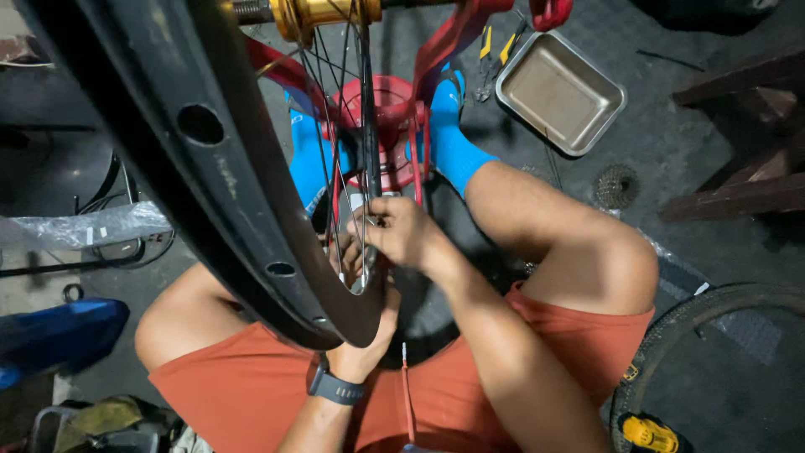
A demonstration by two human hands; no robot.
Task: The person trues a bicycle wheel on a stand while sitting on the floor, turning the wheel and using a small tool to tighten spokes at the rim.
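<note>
A person is sitting on the floor (713, 168) with a bicycle wheel rim (210, 168) standing upright between the knees, carried in a red stand (390, 109) at 12 o'clock from the lap. The gold hub (323, 13) is sitting at the top edge of the view and the spokes (335, 126) are fanning down from it to the rim.

The right hand (402, 235) is reaching in from 4 o'clock, its fingertips pinched closed on the spokes just where they meet the rim; whether a small tool is sitting in that pinch is too small to tell. The left hand (360, 340), with a dark watch (335, 388) on its wrist, is coming up from 6 o'clock behind the rim. The rim is hiding most of it, so its grip cannot be told.

This is looking like fine work on a single spoke end at the rim's lowest part. A further move there is calling for a small, measured twist of the right fingertips while the other hand is keeping the wheel from turning.

At 1 o'clock a steel tray (560, 92) is lying beside yellow-handled pliers (495, 50), and a sprocket cluster (616, 186) is lying at 3 o'clock
</note>
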